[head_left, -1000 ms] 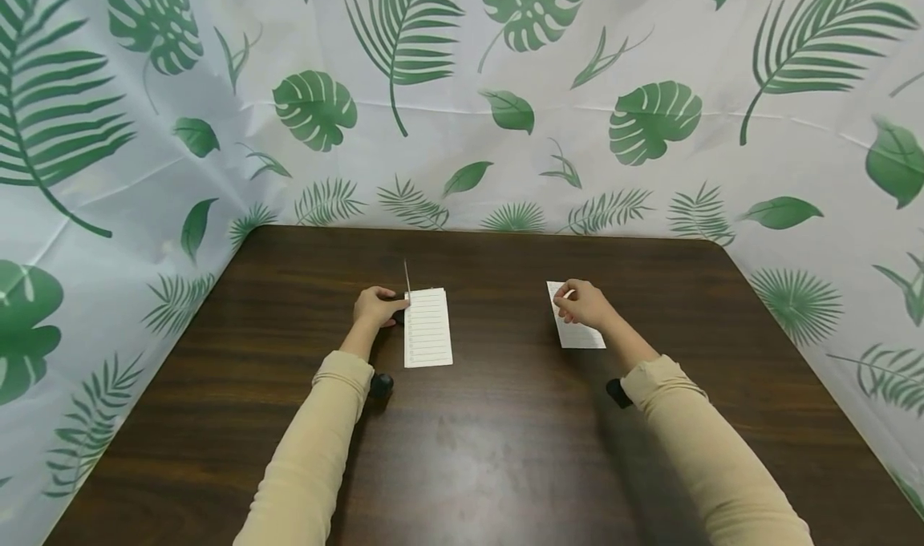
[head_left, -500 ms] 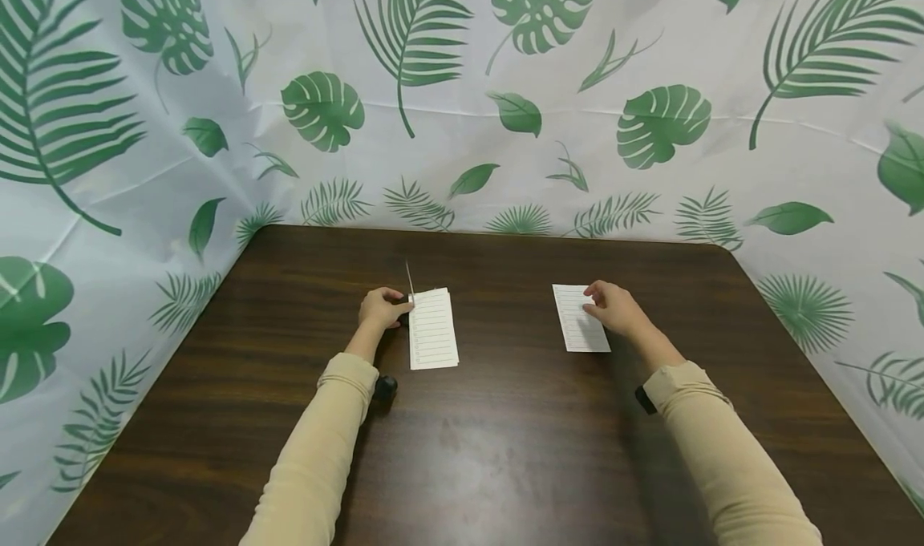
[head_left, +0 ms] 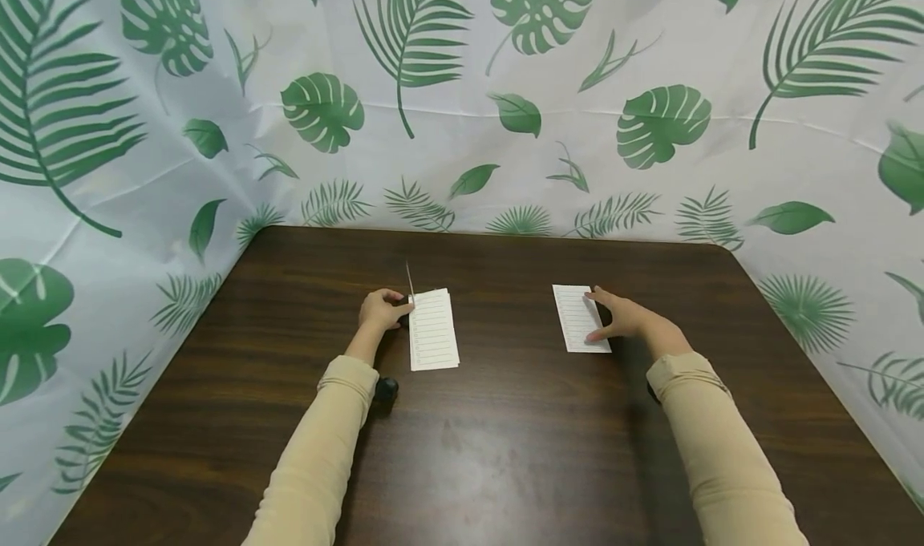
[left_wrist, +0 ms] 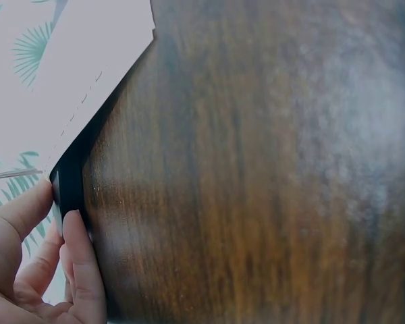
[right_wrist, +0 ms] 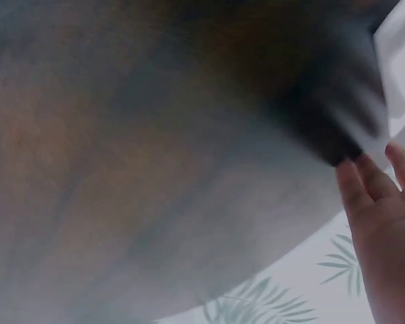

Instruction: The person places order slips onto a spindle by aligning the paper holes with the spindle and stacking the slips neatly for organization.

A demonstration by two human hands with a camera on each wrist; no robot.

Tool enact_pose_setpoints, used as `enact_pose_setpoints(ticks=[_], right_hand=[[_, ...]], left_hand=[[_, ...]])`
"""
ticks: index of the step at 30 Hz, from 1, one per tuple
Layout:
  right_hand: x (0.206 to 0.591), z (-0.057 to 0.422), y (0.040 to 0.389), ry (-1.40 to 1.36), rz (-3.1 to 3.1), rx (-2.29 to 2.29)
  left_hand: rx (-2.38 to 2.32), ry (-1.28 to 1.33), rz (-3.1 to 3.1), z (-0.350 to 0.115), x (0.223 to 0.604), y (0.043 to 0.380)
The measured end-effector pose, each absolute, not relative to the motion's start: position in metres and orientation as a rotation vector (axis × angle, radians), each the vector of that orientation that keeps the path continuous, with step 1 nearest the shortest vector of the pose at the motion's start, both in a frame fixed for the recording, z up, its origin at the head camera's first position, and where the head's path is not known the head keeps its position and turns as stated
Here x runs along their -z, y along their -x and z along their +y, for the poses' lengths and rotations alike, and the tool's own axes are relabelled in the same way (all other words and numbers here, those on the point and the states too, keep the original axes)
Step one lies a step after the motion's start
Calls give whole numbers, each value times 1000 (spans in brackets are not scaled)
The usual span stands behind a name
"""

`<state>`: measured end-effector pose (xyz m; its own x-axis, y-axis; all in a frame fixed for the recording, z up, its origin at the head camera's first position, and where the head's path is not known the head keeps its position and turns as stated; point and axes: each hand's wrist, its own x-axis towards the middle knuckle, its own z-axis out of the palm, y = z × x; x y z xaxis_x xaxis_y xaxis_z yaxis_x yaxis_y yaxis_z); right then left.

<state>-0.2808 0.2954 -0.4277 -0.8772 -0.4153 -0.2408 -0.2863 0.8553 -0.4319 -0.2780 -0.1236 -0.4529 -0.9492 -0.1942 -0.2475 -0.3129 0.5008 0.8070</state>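
On the left, a lined white notepad [head_left: 435,333] lies with a thin leaf or cover standing upright at its left edge. My left hand [head_left: 377,309] pinches that edge; in the left wrist view the thumb [left_wrist: 28,209] lies on one side of a dark piece [left_wrist: 70,183] and the fingers on the other. Farther right, a loose lined sheet [head_left: 574,318] lies on the table. My right hand [head_left: 622,318] is over the sheet's right side, thumb and fingers spread apart, tips at the paper. Whether they press on it cannot be told.
Both papers are on a dark wood-grain table [head_left: 505,434] with rounded far corners. A white curtain with green leaves [head_left: 447,145] hangs behind and at the sides. A black wrist device [head_left: 386,390] shows by the left sleeve.
My right hand has gone from bunched fingers over the loose sheet to spread fingers at its right side, uncovering more of it. The left hand keeps its hold; the view has shifted slightly.
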Motion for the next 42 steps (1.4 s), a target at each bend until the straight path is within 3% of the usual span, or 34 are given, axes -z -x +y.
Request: enact_pose_setpoints(ticks=[42], right_hand=[[438,299,276,530,2759,611]], left_hand=[[-1450,476,2619,-123,455,281]])
